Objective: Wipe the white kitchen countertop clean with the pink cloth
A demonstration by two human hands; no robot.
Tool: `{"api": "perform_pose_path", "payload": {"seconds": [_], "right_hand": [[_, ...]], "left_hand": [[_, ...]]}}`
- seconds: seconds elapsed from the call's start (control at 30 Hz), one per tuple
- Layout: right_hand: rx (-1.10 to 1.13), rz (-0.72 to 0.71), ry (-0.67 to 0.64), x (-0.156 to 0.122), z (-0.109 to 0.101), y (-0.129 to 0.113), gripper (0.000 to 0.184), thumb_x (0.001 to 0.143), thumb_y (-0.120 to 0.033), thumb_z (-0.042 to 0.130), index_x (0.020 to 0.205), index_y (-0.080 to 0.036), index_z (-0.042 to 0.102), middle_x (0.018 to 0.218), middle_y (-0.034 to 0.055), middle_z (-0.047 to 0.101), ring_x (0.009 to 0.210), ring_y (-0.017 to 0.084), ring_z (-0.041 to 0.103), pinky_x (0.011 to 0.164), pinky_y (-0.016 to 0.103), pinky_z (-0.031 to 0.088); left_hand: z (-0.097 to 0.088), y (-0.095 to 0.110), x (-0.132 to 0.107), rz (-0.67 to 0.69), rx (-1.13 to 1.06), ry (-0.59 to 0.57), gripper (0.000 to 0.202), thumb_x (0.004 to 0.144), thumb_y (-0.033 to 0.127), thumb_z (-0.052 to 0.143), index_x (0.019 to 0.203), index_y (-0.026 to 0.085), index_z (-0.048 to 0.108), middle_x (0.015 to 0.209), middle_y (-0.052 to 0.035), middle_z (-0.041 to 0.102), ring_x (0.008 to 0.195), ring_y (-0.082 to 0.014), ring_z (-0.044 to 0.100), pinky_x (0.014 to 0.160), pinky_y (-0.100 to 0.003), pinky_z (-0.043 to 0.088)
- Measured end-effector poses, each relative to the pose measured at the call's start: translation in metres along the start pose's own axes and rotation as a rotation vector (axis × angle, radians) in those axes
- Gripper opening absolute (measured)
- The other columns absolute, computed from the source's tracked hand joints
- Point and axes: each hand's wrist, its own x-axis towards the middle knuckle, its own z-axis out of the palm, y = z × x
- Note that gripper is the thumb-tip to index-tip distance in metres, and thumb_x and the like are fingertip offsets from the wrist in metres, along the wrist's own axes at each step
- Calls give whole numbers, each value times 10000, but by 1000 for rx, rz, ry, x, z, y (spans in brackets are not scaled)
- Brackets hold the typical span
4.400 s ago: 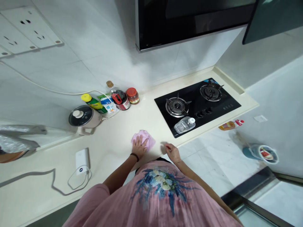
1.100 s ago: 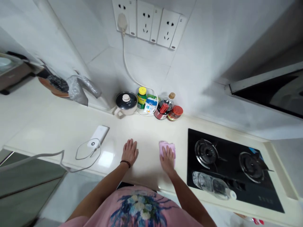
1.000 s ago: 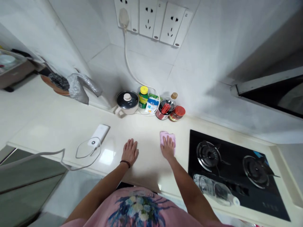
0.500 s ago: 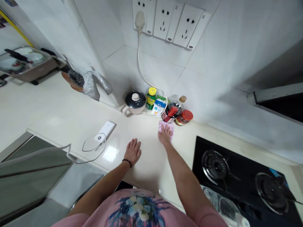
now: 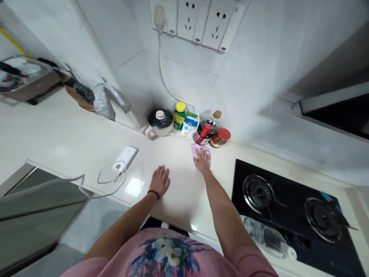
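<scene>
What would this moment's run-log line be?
left hand: flat on counter | right hand: on pink cloth | near cloth: red-lidded jar | clear bottle: lying on stove

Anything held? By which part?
Nothing visibly gripped: right hand spread over flattened pink fabric cloth, near side; left hand palm-down on glossy cream countertop.
</scene>
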Motion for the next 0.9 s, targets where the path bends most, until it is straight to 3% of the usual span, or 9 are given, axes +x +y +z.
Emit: {"api": "perform_pose_path", "payload": {"seconds": [0.2,0.27,0.33,0.43,0.53,0.67,0.73,0.8,0.9], "right_hand": [[57,317,115,-62,17,110,759,1074,-528,121,1778,-254,184,1871,79,110,1724,324,77,1366,621,15],[55,370,156,-82,26,126,765,1072,-525,121,1774,-236,214,1868,93,125,1722,343,66,1361,648,20],[73,405,166,-101,36,126,761,1074,-516,125,1773,-231,216,1864,106,146,1719,351,75,1358,664,48],[125,482,163,-126,50,99,753,1079,-501,126,1779,-227,179,1855,143,166,1709,352,133,1349,669,107],[144,461,118,-141,59,40,734,1086,-472,176,1781,-238,141,1851,163,172,1705,348,160,1340,681,104],[147,138,14,-155,68,-59,721,1098,-480,293,1778,-289,141,1867,92,117,1725,315,78,1362,615,41],[163,-38,9,-166,72,-98,710,1103,-490,340,1772,-317,181,1870,49,112,1725,301,74,1374,574,52],[175,-170,37,-183,77,-115,687,1105,-486,370,1762,-335,238,1868,22,133,1722,292,94,1382,546,79],[176,-230,60,-221,88,-96,660,1097,-469,403,1740,-344,320,1856,12,200,1713,288,153,1384,532,128]], "left_hand": [[0,1,2,-5,0,-15,598,1071,350,448,1621,147,564,1770,-167,368,1669,-346,293,1352,-530,264],[-1,2,3,-14,1,-30,602,1069,349,448,1623,140,560,1776,-170,356,1673,-347,282,1356,-530,255],[-4,4,3,-24,-1,-48,608,1067,350,446,1623,131,558,1781,-173,344,1676,-350,272,1360,-533,244],[-6,5,3,-28,-19,-65,617,1062,348,436,1624,120,552,1788,-181,323,1682,-353,254,1364,-547,233],[-5,5,3,-30,-53,-57,630,1057,348,426,1632,116,537,1792,-185,307,1689,-358,228,1362,-576,228],[-4,4,3,-24,-91,-34,634,1051,342,413,1632,118,534,1787,-182,322,1691,-359,221,1357,-598,233],[-6,4,2,-13,-102,-30,633,1047,331,407,1629,120,538,1785,-182,326,1690,-360,227,1354,-606,237],[-8,5,2,-11,-108,-31,633,1039,320,409,1624,118,543,1784,-185,328,1688,-364,231,1351,-617,237],[-10,5,2,-22,-110,-38,637,1029,311,415,1620,113,545,1785,-187,327,1688,-366,231,1352,-621,232]]}}
